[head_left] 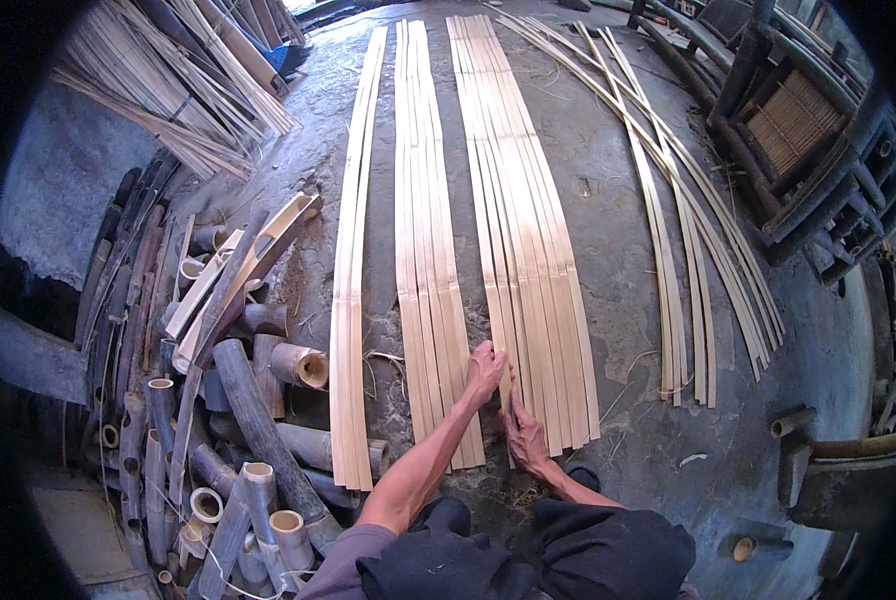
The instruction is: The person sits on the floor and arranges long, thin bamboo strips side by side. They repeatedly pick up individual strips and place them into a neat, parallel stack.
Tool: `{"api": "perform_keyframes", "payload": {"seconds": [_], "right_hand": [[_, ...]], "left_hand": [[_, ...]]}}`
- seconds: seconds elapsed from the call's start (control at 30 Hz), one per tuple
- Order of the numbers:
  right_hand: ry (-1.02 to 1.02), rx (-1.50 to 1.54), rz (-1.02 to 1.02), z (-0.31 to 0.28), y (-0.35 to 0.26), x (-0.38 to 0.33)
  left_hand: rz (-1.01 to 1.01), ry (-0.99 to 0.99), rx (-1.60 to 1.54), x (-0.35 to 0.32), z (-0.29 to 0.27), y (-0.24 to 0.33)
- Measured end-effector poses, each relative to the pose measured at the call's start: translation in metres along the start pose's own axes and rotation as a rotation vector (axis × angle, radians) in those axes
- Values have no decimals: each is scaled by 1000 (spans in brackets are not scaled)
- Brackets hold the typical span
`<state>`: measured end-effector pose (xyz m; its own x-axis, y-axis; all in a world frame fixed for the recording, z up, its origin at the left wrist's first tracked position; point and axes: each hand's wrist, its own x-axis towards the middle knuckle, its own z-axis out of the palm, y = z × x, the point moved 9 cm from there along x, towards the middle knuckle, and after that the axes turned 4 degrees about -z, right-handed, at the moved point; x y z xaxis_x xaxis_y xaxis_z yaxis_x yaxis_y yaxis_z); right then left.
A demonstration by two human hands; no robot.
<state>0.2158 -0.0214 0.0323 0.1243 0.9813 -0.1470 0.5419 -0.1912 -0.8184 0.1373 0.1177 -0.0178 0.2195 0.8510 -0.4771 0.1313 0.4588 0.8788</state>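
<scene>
Three groups of long, pale split-bamboo strips lie lengthwise on the floor ahead of me. The right-hand group [533, 250] is the widest, the middle group [426, 220] is narrower, and the left group [351, 320] holds only a few strips. At the left edge of the widest group, my left hand [485, 370] is closed around the near part of a bamboo strip [500, 318]. My right hand [526, 437], a little nearer to me, has its fingers wrapped on the same strip. The fingertips are partly hidden.
Loose crossed strips [688, 220] lie to the right. Cut bamboo tubes [268, 440] pile up on the left, below a leaning bundle of slats [158, 90]. A dark bamboo bench [768, 120] stands far right, with a short tube [793, 422] lower down.
</scene>
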Motion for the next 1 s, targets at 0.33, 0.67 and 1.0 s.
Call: {"api": "perform_keyframes", "payload": {"seconds": [0.33, 0.67, 1.0], "right_hand": [[-84, 9, -74, 17, -16, 9], [-71, -22, -156, 31, -3, 18], [-152, -20, -192, 38, -8, 21]], "left_hand": [[90, 19, -168, -3, -38, 4], [59, -7, 554, -45, -51, 43], [493, 300, 966, -79, -64, 45]]}}
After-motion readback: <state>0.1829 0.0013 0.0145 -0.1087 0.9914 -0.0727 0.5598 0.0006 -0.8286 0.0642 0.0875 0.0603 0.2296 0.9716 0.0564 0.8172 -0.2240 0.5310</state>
